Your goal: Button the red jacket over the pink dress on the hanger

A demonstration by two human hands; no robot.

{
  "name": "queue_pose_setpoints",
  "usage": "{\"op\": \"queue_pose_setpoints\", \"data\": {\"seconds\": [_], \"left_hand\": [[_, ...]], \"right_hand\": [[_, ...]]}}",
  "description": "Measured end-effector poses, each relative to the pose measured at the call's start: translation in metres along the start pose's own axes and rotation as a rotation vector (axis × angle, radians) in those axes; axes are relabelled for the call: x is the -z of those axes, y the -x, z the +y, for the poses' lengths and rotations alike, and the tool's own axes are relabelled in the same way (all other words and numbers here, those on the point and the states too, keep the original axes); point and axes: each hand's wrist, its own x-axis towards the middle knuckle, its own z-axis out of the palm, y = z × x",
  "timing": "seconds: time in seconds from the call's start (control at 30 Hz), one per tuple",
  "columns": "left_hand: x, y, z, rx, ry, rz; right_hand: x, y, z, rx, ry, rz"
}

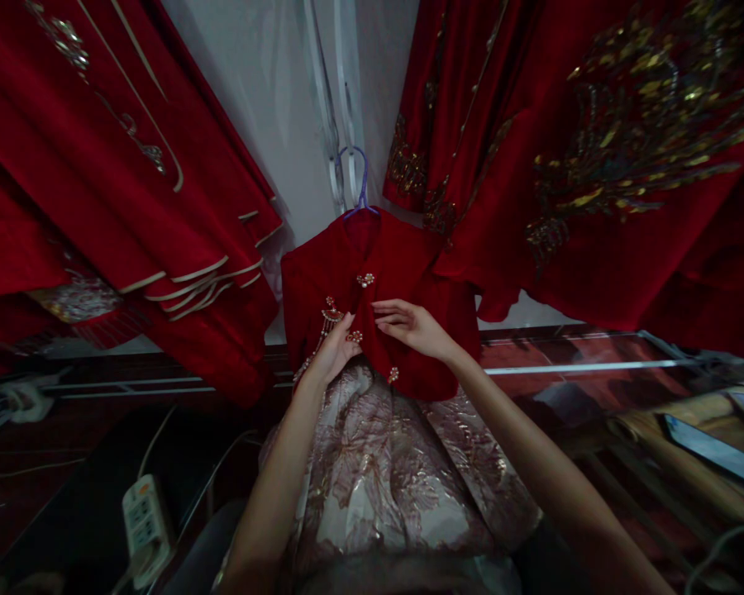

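Note:
A short red jacket point(422, 256) hangs in front of me on a purple hanger point(364, 186). Jewelled buttons point(365, 280) run down its front, and a beaded tassel ornament point(331, 312) decorates its left side in view. My left hand point(336, 354) grips the front edge of the jacket beside a middle button, thumb upward. Its other fingertips are partly hidden. My right hand point(414, 327) rests against the opposite front panel, fingers stretched toward the opening. Below the jacket spreads a shiny, pale brocade skirt point(372, 463) with a leaf-like pattern.
Red garments with pale trim point(179, 207) hang on the left, and a red garment with gold sequins point(632, 165) on the right. A white metal rail point(533, 369) crosses low behind. A power strip point(144, 529) lies lower left; a phone point(713, 450) lies at right.

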Motion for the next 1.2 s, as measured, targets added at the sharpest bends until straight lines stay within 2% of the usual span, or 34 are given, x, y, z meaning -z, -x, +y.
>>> {"op": "queue_pose_setpoints", "data": {"seconds": [0.13,0.23,0.37,0.47,0.53,0.7,0.9,1.03,1.2], "left_hand": [[0.017,0.012,-0.004,-0.125,-0.106,0.195],[0.026,0.014,0.000,-0.236,-0.098,0.290],[0.030,0.017,0.007,-0.259,-0.115,0.288],[0.030,0.017,0.009,-0.245,-0.218,0.278],[0.031,0.014,0.008,-0.248,-0.287,0.280],[0.036,0.000,0.008,-0.336,-0.300,0.385],[0.053,-0.026,-0.001,-0.499,-0.357,0.552],[0.060,-0.034,-0.005,-0.484,-0.336,0.517],[0.059,-0.034,-0.003,-0.476,-0.282,0.494]], "right_hand": [[-0.018,0.006,-0.001,0.047,0.289,0.220],[-0.034,0.002,-0.004,0.060,0.303,0.215],[-0.055,-0.013,-0.003,0.038,0.245,0.198],[-0.064,-0.021,0.002,0.006,0.205,0.205],[-0.066,-0.023,0.006,-0.022,0.183,0.198],[-0.062,-0.028,0.016,-0.037,0.208,0.221],[-0.059,-0.051,0.033,0.004,0.208,0.330],[-0.062,-0.064,0.043,0.026,0.203,0.355],[-0.066,-0.072,0.049,0.059,0.215,0.375]]}}
